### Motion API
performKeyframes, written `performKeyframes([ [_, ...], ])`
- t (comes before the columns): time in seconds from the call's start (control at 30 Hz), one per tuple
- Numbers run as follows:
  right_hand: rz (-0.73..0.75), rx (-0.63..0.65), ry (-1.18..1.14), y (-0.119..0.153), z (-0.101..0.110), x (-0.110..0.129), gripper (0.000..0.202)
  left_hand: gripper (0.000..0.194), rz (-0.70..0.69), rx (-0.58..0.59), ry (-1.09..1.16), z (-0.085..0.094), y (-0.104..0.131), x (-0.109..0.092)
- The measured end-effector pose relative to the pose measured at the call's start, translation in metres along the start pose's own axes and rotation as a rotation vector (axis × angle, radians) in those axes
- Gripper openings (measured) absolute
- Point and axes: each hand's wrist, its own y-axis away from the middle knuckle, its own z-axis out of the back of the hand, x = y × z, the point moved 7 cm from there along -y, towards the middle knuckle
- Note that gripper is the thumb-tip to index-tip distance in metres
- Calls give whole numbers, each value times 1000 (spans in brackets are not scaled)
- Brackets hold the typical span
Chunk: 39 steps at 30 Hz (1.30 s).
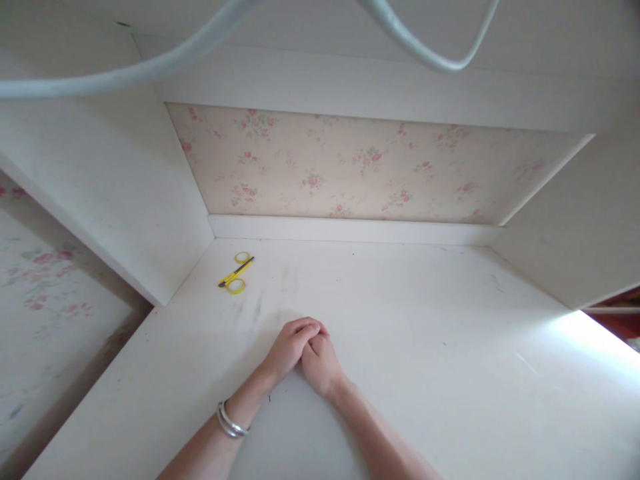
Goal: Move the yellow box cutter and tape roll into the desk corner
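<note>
My left hand [290, 345] and my right hand [321, 365] are clasped together on the white desk [425, 373], with the fingers of both folded closed. The left fingers lap over the right hand and partly hide its fingers. No object shows in either hand. Two silver bangles [231, 421] circle my left wrist. Beyond the hands, to the left, lies a yellow utility knife [239, 271] with a dark end. One thin yellow tape roll [242, 257] is at its upper end, and another yellow tape roll [236, 286] lies by its lower end.
White side panels [115, 180] rise at left and right, and a back panel with flowered wallpaper [350, 167] closes the far side. A pale cable [165, 63] hangs across the top, close to the camera. Bright light falls on the desk's right edge.
</note>
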Motion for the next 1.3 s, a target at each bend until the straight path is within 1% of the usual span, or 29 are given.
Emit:
performKeyframes([
  [0.23, 1, 0, -2, 0, 2, 5, 32, 27, 4, -7, -8, 0, 0, 0],
  [0.97, 2, -11, 3, 0, 2, 3, 32, 27, 9, -6, -15, 0, -1, 0],
  [1.17, -4, 7, 6, 0, 2, 4, 33, 27, 13, -15, -23, 1, 0, 0],
  [1.3, 12, -8, -2, 0, 3, 5, 32, 27, 15, -10, -17, 1, 0, -1],
])
